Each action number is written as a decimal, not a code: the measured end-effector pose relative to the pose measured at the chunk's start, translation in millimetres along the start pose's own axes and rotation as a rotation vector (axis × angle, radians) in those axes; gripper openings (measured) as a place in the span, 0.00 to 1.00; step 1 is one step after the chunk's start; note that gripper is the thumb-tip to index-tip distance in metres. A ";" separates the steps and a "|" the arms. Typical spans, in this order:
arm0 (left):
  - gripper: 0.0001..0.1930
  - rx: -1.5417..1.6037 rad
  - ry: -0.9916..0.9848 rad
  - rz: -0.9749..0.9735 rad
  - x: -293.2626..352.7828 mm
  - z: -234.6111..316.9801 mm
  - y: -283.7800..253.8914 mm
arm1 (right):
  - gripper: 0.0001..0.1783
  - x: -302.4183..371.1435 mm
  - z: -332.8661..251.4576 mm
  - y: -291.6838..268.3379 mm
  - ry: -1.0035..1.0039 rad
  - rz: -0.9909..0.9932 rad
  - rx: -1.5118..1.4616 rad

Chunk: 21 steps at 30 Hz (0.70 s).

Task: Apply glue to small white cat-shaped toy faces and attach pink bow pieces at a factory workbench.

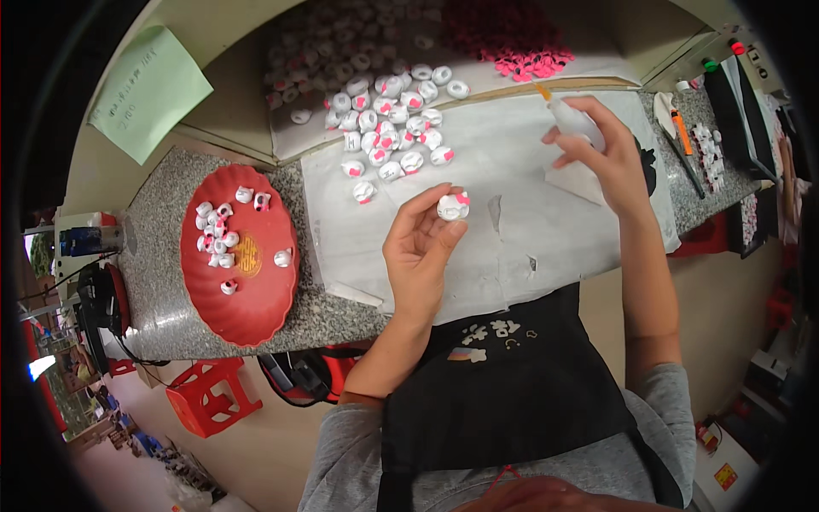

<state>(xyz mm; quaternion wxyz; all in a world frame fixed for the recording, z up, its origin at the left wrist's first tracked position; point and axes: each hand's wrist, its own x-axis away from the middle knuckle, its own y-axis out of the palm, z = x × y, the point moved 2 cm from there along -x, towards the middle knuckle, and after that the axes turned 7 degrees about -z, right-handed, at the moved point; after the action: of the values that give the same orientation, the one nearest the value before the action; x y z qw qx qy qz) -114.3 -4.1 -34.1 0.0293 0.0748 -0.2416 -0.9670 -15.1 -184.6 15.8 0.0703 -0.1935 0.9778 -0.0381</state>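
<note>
My left hand (416, 249) pinches a small white rounded figure piece (451, 207) with a pink patch, between thumb and fingertips above the paper-covered worktop (465, 256). Farther right, my right hand (612, 155) is wrapped round a translucent white squeeze bottle (577, 122). Its yellow-orange nozzle tip (543, 90) points up and left, apart from the piece. Beyond my left hand lies a loose group of similar white pieces (388, 136), many with pink patches. Small pink parts (533, 65) are heaped at the back, near the nozzle.
A red scalloped tray (243, 320) at left carries several small white figure heads. A pale green note (152, 94) is stuck on the left panel. At right are an orange marker (681, 132), a dark pen-like tool (695, 182) and a black box (735, 115). A red stool (213, 397) stands below.
</note>
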 end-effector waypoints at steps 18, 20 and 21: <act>0.17 0.012 -0.078 0.027 2.3 4.9 3.9 | 0.09 -102.5 39.2 -6.9 -0.105 0.063 1.077; 0.17 0.002 -0.053 0.021 3.5 5.6 4.3 | 0.10 -97.9 31.4 -10.1 -0.139 0.041 1.020; 0.17 -0.001 -0.056 0.022 4.4 4.5 4.1 | 0.10 -93.7 26.2 -10.6 -0.167 0.041 1.018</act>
<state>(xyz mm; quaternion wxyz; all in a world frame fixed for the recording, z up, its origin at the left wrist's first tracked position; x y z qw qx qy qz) -119.3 -6.0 -28.8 0.0333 0.0447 -0.2428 -0.9685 78.7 -159.7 2.6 0.2339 -0.1178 0.8302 -0.4921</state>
